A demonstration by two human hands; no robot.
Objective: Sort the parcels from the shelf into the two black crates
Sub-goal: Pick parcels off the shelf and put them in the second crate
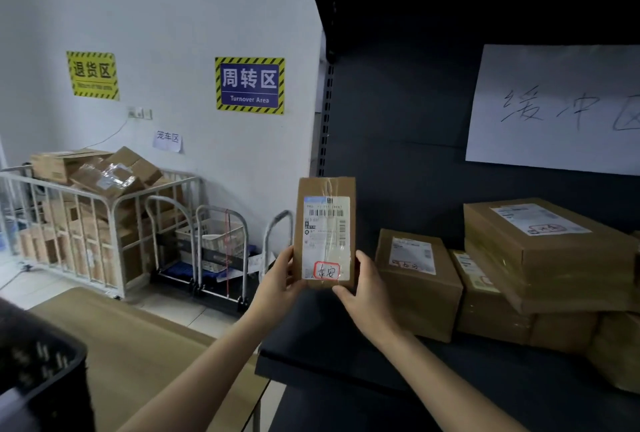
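Observation:
I hold a small flat brown parcel [325,189] upright in front of me, its white shipping label with a red-circled handwritten mark facing me. My left hand [280,281] grips its lower left edge and my right hand [363,288] grips its lower right corner. It hangs above the front left edge of the dark shelf [332,355]. Several more brown parcels [415,279] lie on the shelf to the right, one large box [547,255] stacked on others. A corner of a black crate [41,372] shows at the lower left.
A wooden tabletop [131,345] lies beside the crate. A white metal cage trolley [86,223] full of cardboard boxes stands against the wall, with hand carts [214,251] next to it. A white handwritten sign [554,109] hangs on the shelf's back panel.

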